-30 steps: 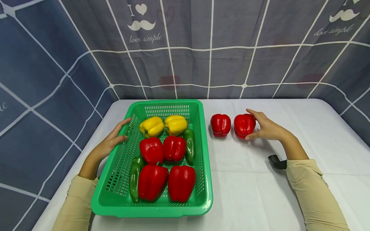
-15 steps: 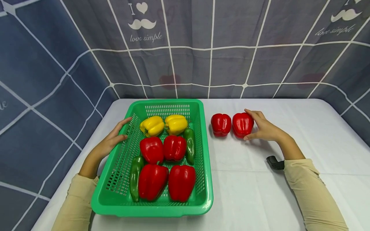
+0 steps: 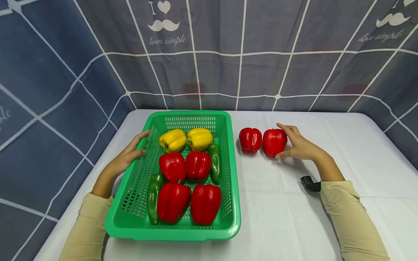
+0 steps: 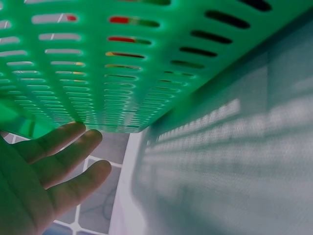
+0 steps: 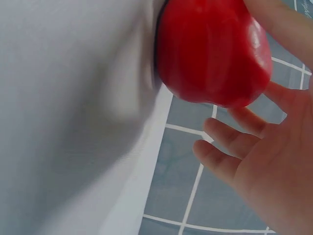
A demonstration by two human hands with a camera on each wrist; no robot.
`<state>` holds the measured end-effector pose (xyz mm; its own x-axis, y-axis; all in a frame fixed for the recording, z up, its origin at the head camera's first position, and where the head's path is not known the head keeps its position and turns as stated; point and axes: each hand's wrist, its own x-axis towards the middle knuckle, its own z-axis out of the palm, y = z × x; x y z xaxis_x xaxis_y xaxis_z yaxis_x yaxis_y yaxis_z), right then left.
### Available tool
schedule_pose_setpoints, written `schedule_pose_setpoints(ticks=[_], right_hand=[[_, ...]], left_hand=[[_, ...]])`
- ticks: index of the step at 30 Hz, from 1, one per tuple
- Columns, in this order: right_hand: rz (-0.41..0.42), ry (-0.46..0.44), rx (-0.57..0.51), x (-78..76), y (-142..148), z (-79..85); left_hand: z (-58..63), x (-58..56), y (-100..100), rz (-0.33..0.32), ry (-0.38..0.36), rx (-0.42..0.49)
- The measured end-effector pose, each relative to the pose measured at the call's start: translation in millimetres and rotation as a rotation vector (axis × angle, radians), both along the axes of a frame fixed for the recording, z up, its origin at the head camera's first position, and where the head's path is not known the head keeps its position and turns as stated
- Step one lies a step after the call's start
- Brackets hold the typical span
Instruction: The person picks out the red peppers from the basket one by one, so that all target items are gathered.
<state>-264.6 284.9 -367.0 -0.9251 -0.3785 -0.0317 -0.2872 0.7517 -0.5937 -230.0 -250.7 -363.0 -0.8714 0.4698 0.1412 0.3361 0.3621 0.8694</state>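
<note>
My right hand [image 3: 298, 145] holds a red bell pepper [image 3: 274, 142] on the white tabletop, thumb on the near side and index finger at the far side. In the right wrist view, the other fingers [image 5: 225, 139] spread loosely below that pepper [image 5: 212, 54]. Close to its left stands another red bell pepper [image 3: 250, 140]. My left hand [image 3: 124, 159] rests at the left rim of a green plastic basket [image 3: 236, 174]. Its fingers [image 4: 73, 183] look fairly straight in the left wrist view, beside the slotted wall; the thumb is hidden there.
Inside the basket lie two yellow bell peppers [image 3: 200, 139], several red bell peppers [image 3: 205, 204] and two green chili peppers [image 3: 155, 197]. A dark checked curtain [image 3: 215, 72] bounds the table [image 3: 271, 217] at the back and sides. A black device [image 3: 310, 184] sits at the right wrist.
The red bell pepper in my right hand has shifted slightly left, closer to the other one, and turned a little. My left hand has stayed at the basket rim. The head view has shifted slightly.
</note>
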Motion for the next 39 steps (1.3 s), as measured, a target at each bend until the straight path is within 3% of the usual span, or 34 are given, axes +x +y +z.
schedule_pose_setpoints(ticks=[13,21,30,39], right_hand=[[-0.001,0.018,-0.016,4.5,3.2,-4.1],[-0.018,0.068,-0.016,10.7,-5.1,9.2],[-0.033,0.093,0.002,14.3,-16.1,19.2],[-0.033,0.091,-0.007,12.6,-31.9,24.1]], left_hand=[[-6.0,2.4,0.4,-0.008,-0.005,0.004],[-3.9,-0.5,0.3,-0.019,0.000,0.005],[-1.5,0.5,-2.0,-0.073,-0.037,0.091],[0.3,-1.7,-2.3,-0.040,-0.031,0.062]])
